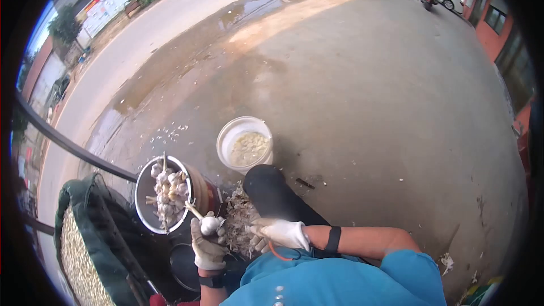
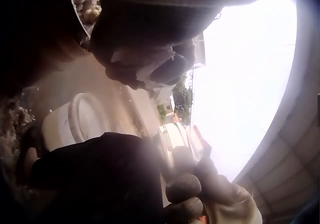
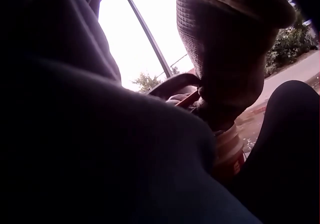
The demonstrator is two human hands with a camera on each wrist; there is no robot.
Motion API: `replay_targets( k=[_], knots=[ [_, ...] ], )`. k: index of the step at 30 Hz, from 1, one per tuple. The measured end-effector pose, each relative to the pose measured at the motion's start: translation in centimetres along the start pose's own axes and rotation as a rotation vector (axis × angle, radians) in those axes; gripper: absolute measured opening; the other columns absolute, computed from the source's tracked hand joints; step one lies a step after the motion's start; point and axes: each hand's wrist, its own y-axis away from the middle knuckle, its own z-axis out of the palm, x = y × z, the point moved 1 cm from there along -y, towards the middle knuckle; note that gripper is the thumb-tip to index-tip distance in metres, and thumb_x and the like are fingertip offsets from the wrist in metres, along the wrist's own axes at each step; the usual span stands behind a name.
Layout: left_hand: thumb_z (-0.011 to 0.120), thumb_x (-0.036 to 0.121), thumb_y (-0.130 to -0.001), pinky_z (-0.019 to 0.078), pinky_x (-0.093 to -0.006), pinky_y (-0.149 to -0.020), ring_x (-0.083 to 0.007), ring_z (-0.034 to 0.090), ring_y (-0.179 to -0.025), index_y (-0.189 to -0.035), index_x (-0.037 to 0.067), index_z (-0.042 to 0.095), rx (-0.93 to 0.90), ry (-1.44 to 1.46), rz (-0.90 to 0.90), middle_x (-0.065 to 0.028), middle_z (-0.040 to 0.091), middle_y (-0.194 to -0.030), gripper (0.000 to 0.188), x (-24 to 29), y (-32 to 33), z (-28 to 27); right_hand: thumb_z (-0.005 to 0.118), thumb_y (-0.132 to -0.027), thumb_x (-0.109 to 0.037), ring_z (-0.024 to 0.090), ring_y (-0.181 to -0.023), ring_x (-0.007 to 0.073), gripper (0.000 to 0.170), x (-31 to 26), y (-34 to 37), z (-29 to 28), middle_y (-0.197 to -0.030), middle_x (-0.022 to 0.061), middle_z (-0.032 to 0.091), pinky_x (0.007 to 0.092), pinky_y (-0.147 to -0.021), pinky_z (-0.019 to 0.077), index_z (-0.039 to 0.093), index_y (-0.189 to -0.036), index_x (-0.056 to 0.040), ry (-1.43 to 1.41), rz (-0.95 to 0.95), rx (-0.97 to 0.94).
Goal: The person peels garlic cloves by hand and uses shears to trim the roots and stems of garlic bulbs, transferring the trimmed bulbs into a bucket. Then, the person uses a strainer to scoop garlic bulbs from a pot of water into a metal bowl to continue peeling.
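Concrete ground (image 1: 368, 107) is stretching away toward a road (image 1: 192, 0) beyond the seated person's knees. Thumb and fingers of the gloved left hand (image 1: 208, 255) are clasping a garlic head (image 1: 209, 225), its stalk pointing toward the bucket. Across from it, the gloved right hand (image 1: 280, 232) is looking curled around an orange handle (image 1: 278, 254), well apart from the garlic. Papery scraps (image 1: 239, 215) are lying between bucket and leg. Farther out, the bucket (image 1: 199, 184) is holding many whole heads (image 1: 170, 190), so much is probably remaining, while pale pieces (image 1: 249, 148) inside a white tub (image 1: 225, 136) are suggesting that part is done; the head in hand is seeming whole, not yet broken up. The right glove is hiding whatever the handle belongs to, a green sack (image 1: 85, 204) is running out of view, and both wrist views are losing most finger detail to shadow.
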Motion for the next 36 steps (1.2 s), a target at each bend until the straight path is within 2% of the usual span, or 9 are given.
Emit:
replay_targets(
  k=[2, 4, 8, 11, 13, 21, 23, 32, 36],
  knots=[
    [0.047, 0.05, -0.094, 0.0378, -0.0227, -0.046, -0.0139, 0.051, -0.058, -0.109, 0.003, 0.059, 0.093, -0.021, 0.035, -0.0098, 0.063, -0.083, 0.051, 0.6, 0.2, 0.2, 0.054, -0.097, -0.033, 0.057, -0.076, 0.0071, 0.03, -0.3, 0.3, 0.3, -0.093, -0.0009, 0.062, 0.0244, -0.071, 0.0505, 0.056, -0.119, -0.014, 0.065, 0.068, 0.119],
    [0.043, 0.05, -0.096, 0.0363, -0.0225, -0.046, -0.0127, 0.051, -0.058, -0.108, 0.002, 0.059, 0.153, -0.112, 0.102, -0.0091, 0.064, -0.083, 0.052, 1.0, 0.5, 0.2, 0.053, -0.098, -0.022, 0.058, -0.08, 0.0091, 0.029, 0.8, -2.0, -1.4, -0.095, 0.0006, 0.063, 0.0245, -0.074, 0.0501, 0.056, -0.122, -0.0068, -0.088, -0.011, -0.1],
    [0.037, 0.052, -0.097, 0.0364, -0.0222, -0.047, -0.0099, 0.053, -0.06, -0.106, 0.002, 0.061, 0.242, -0.235, 0.159, -0.0066, 0.066, -0.083, 0.056, 1.9, 1.3, 0.0, 0.052, -0.097, -0.014, 0.061, -0.083, 0.0131, 0.032, -2.7, -2.6, 1.0, -0.093, 0.0064, 0.064, 0.0259, -0.074, 0.0504, 0.049, -0.127, -0.0016, 0.09, -0.112, 0.0],
    [0.037, 0.051, -0.097, 0.0383, -0.0218, -0.049, -0.0098, 0.055, -0.062, -0.105, 0.002, 0.063, 0.298, -0.241, 0.205, -0.0065, 0.067, -0.085, 0.056, 2.5, 1.5, -0.6, 0.045, -0.097, -0.007, 0.056, -0.074, 0.0103, 0.021, -3.4, -4.4, 1.7, -0.083, 0.0031, 0.059, 0.0236, -0.065, 0.0475, 0.053, -0.115, -0.0048, 0.206, -0.126, -0.018],
    [0.043, 0.048, -0.098, 0.0464, -0.0239, -0.067, -0.01, 0.056, -0.072, -0.108, 0.001, 0.06, 0.22, -0.18, 0.173, -0.0025, 0.061, -0.084, 0.051, 3.0, 1.9, -1.1, 0.038, -0.093, 0.0, 0.048, -0.066, 0.0071, 0.021, -3.6, -5.7, 2.3, -0.076, 0.0002, 0.051, 0.0215, -0.059, 0.0419, 0.054, -0.104, -0.0079, 0.334, -0.218, -0.037],
    [0.04, 0.048, -0.098, 0.0506, -0.0257, -0.077, -0.0137, 0.063, -0.08, -0.11, -0.004, 0.059, 0.182, -0.302, 0.297, -0.0092, 0.066, -0.093, 0.057, 3.1, 1.7, -3.4, 0.044, -0.096, -0.007, 0.047, -0.066, 0.0055, 0.015, -4.6, -9.1, 4.6, -0.075, -0.0022, 0.052, 0.0215, -0.06, 0.0414, 0.058, -0.102, -0.006, 0.764, -0.252, -0.049],
    [0.039, 0.048, -0.099, 0.0502, -0.0252, -0.076, -0.0126, 0.062, -0.08, -0.11, -0.004, 0.059, 0.189, -0.344, 0.317, -0.0086, 0.065, -0.093, 0.057, 3.2, 1.6, -4.1, 0.051, -0.094, -0.016, 0.063, -0.085, 0.0186, 0.016, -4.8, -9.5, 5.2, -0.095, 0.0085, 0.066, 0.0326, -0.076, 0.0494, 0.06, -0.105, -0.0084, 0.992, -0.268, -0.049],
    [0.037, 0.047, -0.1, 0.0479, -0.0225, -0.074, -0.0087, 0.059, -0.078, -0.107, -0.001, 0.059, 0.238, -0.557, 0.388, -0.0057, 0.063, -0.094, 0.053, 4.1, 1.2, -5.6, 0.05, -0.095, -0.026, 0.061, -0.09, 0.0343, 0.02, -5.2, -10.6, 7.0, -0.094, 0.014, 0.064, 0.039, -0.079, 0.0486, 0.059, -0.102, -0.0098, 1.162, -0.241, -0.024],
    [0.037, 0.046, -0.1, 0.0464, -0.023, -0.07, -0.008, 0.056, -0.073, -0.103, 0.0, 0.058, 0.237, -0.559, 0.364, -0.0025, 0.061, -0.084, 0.051, 4.8, 1.4, -5.7, 0.05, -0.095, -0.028, 0.061, -0.092, 0.0346, 0.022, -5.5, -11.4, 7.4, -0.095, 0.0137, 0.064, 0.0407, -0.079, 0.0484, 0.059, -0.103, -0.0099, 1.268, -0.219, -0.061]
  ],
)
